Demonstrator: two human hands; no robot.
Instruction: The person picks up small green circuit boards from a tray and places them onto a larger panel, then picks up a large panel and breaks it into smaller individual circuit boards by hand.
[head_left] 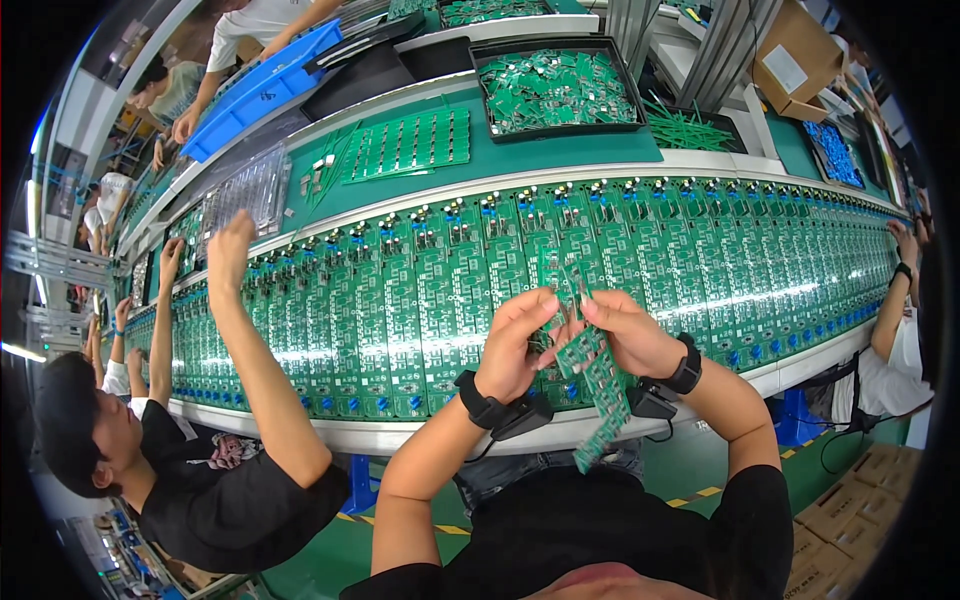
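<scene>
In front of my body, above the line of boards, both my hands are closed on green circuit board pieces. A narrow circuit board strip hangs down at a slant from between my hands toward my waist. My right hand pinches it near the upper end, thumb on top. My left hand pinches a small circuit board piece beside it, its upper end pointing away from me. Whether the two pieces are still joined is hidden by my fingers. Beneath lie long green circuit boards, side by side, with blue parts at their near ends.
Across the line sit a black tray heaped with small boards, a green board panel, clear plastic trays and a blue bin. At left, a co-worker's arm reaches over the line. Cardboard boxes stand at lower right.
</scene>
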